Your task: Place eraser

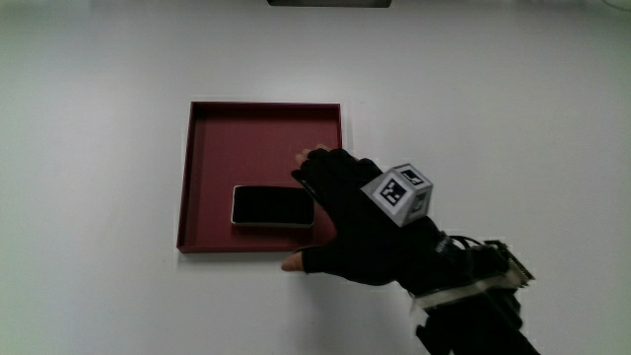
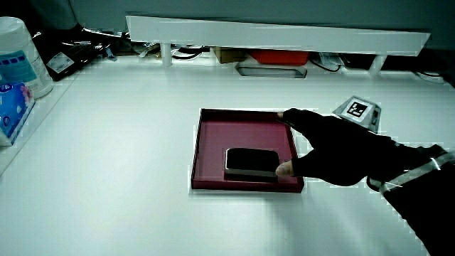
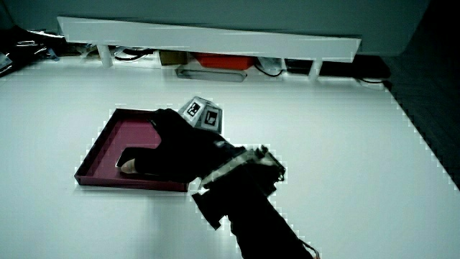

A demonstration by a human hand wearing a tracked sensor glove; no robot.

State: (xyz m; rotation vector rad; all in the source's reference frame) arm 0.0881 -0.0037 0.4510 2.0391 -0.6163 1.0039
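Black-sleeved forearm point(image 1: 471, 316) nearest the camera, leading up to the gloved hand point(image 1: 360, 222) with a small patterned cube point(image 1: 399, 193) strapped on its back. Underneath, a plain white table point(image 1: 99, 148), matte and evenly lit. Seen in both side views, a low white partition point(image 2: 277, 34) at the table's edge farthest from the person, with cables, a flat grey box and something red tucked below it. Beside the table in a side view, a white tub point(image 2: 21, 53) with a blue label, print too small to read, and a blue-and-white packet point(image 2: 13, 107) nearer the person.

On the table, a square dark-red tray point(image 1: 197, 158) with a low rim. Inside the tray, close to the rim nearest the person, a flat black rectangular eraser point(image 1: 271, 206) with a pale edge, lying flat.

Hand reaching over the tray's corner, just beside the eraser. Fingers spread and extended, grasping nothing; bare fingertips point(image 1: 300, 159) out past the fingerless glove. Thumb point(image 2: 284, 168) stretched along the tray's near rim, its tip at or very near the eraser's end; actual contact impossible to confirm. Index finger pointing away from the person along the tray's side wall.

Cube faces printed with black-and-white square marker patterns, no legible words. No readable brand on eraser or tray.
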